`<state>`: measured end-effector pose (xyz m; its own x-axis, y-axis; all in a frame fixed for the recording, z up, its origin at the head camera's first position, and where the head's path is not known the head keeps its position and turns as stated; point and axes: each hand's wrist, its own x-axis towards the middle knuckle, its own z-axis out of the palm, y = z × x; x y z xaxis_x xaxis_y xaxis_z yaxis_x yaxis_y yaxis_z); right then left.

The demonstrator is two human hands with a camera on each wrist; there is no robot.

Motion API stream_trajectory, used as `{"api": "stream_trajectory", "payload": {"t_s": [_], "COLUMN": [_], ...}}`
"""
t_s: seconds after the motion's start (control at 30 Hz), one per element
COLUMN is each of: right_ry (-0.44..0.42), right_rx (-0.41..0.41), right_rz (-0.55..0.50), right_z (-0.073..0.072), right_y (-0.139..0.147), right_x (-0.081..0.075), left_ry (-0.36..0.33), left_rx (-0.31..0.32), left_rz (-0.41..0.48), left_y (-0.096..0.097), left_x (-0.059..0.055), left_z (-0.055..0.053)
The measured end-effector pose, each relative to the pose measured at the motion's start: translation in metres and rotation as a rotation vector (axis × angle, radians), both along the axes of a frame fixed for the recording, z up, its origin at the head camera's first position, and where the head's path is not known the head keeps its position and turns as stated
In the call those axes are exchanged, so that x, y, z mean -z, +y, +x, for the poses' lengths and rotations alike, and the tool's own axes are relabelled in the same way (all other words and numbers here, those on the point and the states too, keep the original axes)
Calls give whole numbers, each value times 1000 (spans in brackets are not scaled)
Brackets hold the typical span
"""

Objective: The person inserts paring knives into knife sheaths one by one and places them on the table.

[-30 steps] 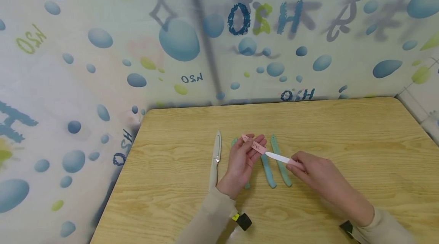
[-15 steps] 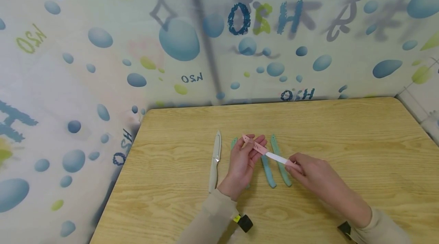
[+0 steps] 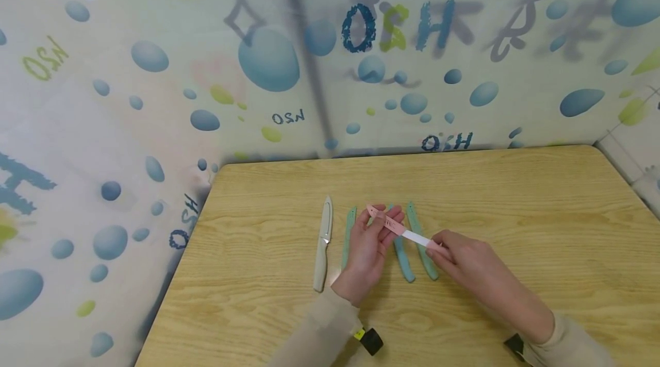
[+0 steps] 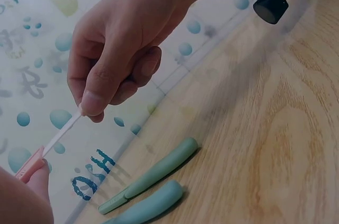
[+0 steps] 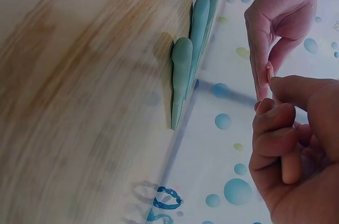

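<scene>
A small pink knife is stretched between the hands, over the table. The left hand (image 3: 367,248) pinches its pink blade sheath (image 3: 395,226), thumb on top and fingers beneath. The right hand (image 3: 482,267) grips the pink handle (image 3: 437,249); in the right wrist view the handle's butt (image 5: 291,166) pokes out of the curled fingers. A short stretch of white blade (image 3: 415,238) shows between sheath and handle, its tip hidden inside the sheath. Under the hands lie a blue knife (image 3: 402,258) and a green knife (image 3: 426,258), while another green one (image 3: 350,229) is partly covered by the left hand.
A knife with a pale grey handle (image 3: 320,264) lies to the left of the left hand. The wooden table (image 3: 541,201) ends at a wall sheet (image 3: 443,86) printed with blue and green drops.
Less white blade shows between sheath and handle than before. The right hand has shifted slightly left, the left hand slightly right, uncovering more of the left green knife.
</scene>
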<state>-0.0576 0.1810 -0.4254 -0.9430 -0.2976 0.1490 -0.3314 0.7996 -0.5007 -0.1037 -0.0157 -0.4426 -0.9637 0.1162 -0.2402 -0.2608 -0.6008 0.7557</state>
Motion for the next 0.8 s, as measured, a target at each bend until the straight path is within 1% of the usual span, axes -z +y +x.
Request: {"api": "stream_trajectory", "payload": {"t_s": [0.17,0.33,0.8], "right_ry": [3,24,73], "right_rx": [-10,-25,-36], "right_rz": [-10,-19,-56], "right_z": [0,1,1], "right_y": [-1,-2,-8], "right_x": [0,1,4], "left_ry": [7,6,6], "left_rx": [-6,-5,0], "left_rz": [2,3,10], "left_y": [1,2,3], "left_x": [0,1,3], "left_z": [1,1,2]}}
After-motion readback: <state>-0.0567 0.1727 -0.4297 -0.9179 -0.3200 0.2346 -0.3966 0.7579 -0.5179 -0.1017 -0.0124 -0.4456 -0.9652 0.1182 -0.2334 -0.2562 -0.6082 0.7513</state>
